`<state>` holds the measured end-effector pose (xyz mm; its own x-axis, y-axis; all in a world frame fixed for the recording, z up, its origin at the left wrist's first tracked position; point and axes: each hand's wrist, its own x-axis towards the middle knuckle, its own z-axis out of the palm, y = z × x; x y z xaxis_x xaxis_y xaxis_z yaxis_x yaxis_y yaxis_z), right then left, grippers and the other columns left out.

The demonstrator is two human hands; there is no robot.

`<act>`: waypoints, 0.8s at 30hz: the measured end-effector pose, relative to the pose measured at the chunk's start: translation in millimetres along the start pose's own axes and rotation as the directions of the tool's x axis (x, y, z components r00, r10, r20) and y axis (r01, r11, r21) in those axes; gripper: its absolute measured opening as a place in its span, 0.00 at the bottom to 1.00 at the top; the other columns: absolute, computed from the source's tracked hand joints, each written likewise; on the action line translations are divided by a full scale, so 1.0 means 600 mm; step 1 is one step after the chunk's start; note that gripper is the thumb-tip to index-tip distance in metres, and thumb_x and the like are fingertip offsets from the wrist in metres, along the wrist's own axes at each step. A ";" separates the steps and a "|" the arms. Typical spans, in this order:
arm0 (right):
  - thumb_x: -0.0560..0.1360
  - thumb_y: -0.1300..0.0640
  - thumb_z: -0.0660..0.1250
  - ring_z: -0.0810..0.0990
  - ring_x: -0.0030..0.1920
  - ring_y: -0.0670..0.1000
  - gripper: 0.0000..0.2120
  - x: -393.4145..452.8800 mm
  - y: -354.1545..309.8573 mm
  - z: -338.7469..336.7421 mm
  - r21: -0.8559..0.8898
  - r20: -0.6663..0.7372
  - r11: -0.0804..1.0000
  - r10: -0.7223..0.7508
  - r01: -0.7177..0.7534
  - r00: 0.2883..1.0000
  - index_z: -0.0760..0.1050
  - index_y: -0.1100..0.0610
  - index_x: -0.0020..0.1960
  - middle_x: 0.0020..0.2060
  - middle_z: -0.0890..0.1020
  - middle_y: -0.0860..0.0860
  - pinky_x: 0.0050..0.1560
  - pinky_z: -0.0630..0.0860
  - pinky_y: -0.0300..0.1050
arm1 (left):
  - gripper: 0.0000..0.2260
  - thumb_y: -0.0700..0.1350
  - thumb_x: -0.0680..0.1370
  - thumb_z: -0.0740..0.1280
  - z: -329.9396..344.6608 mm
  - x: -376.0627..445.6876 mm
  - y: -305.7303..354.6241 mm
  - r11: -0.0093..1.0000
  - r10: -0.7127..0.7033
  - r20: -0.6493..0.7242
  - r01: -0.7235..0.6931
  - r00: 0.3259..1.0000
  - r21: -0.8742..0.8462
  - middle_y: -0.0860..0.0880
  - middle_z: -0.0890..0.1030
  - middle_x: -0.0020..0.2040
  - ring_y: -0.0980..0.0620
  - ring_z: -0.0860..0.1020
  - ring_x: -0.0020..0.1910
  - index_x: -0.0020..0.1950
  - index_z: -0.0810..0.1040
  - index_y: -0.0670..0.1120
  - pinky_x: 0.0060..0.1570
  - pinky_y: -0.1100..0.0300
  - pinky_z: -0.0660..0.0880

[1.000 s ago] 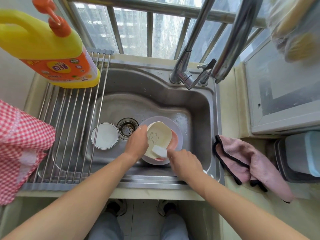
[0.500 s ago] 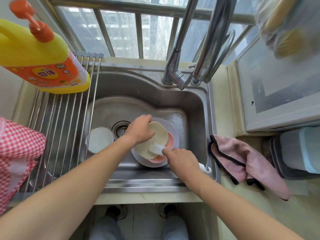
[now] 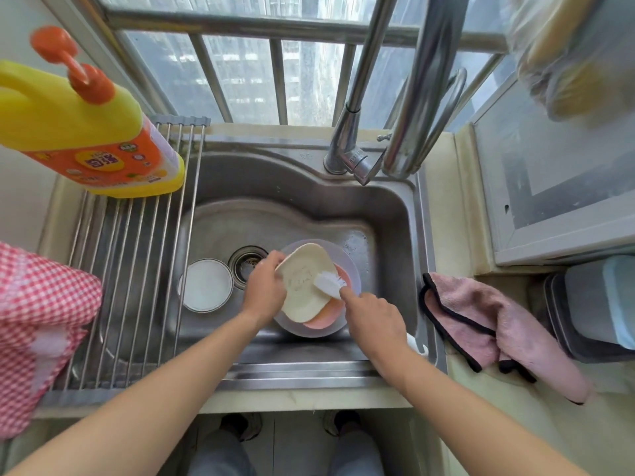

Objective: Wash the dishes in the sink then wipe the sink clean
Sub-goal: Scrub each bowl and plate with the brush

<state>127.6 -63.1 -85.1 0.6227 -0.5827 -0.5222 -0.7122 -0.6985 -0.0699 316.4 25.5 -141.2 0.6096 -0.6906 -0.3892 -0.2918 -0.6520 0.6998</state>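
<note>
In the steel sink [image 3: 299, 187], my left hand [image 3: 264, 290] grips the left edge of a cream squarish plate [image 3: 302, 286] and tilts it above a pink plate [image 3: 326, 316] stacked on a pale lilac plate [image 3: 354, 269]. My right hand [image 3: 372, 316] holds a white dish brush [image 3: 330, 281], its bristles pressed on the cream plate's right side. The brush handle's end pokes out behind my wrist. A white round bowl [image 3: 206, 286] sits on the sink floor left of the drain [image 3: 247, 262].
A roll-up steel rack [image 3: 134, 269] covers the sink's left part, with a yellow detergent bottle [image 3: 86, 132] at its far end. A red checked cloth [image 3: 37, 324] lies at left, a pink cloth [image 3: 491, 324] on the right counter. The tap [image 3: 357, 146] rises behind the sink.
The brush has slid across the cream plate's face and now rests nearer its right edge. My left hand has shifted its grip on the plate's left edge. The camera has tilted slightly.
</note>
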 end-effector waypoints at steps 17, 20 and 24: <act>0.79 0.64 0.58 0.76 0.43 0.62 0.17 -0.015 -0.029 0.003 -0.004 0.075 0.998 -0.055 0.056 0.996 0.66 0.51 0.66 0.41 0.75 0.55 0.39 0.65 0.50 | 0.27 0.28 0.71 0.60 0.004 -0.002 -0.006 0.987 0.021 0.080 -0.033 0.997 0.156 0.46 0.76 0.54 0.46 0.75 0.54 0.67 0.73 0.47 0.50 0.60 0.69; 0.78 0.64 0.58 0.71 0.39 0.60 0.17 -0.015 -0.022 0.000 -0.055 0.068 0.994 -0.091 0.095 0.993 0.66 0.51 0.65 0.40 0.73 0.53 0.38 0.65 0.51 | 0.26 0.30 0.72 0.61 -0.019 0.010 -0.005 0.967 -0.118 0.235 0.057 0.965 0.250 0.42 0.77 0.57 0.40 0.76 0.57 0.69 0.69 0.46 0.50 0.54 0.73; 0.79 0.64 0.59 0.81 0.44 0.60 0.22 0.003 0.006 -0.007 -0.099 -0.041 0.995 0.000 -0.004 0.999 0.63 0.49 0.70 0.42 0.71 0.51 0.37 0.67 0.50 | 0.23 0.32 0.72 0.60 -0.031 0.016 0.013 0.950 -0.142 0.323 0.037 0.936 0.310 0.39 0.74 0.59 0.39 0.75 0.58 0.67 0.67 0.43 0.51 0.52 0.74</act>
<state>127.6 -68.2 -82.8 0.6358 -0.5991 -0.4867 -0.6788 -0.7341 0.0168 333.7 19.7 -128.1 0.3742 -0.6548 -0.6567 -0.4827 -0.7421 0.4649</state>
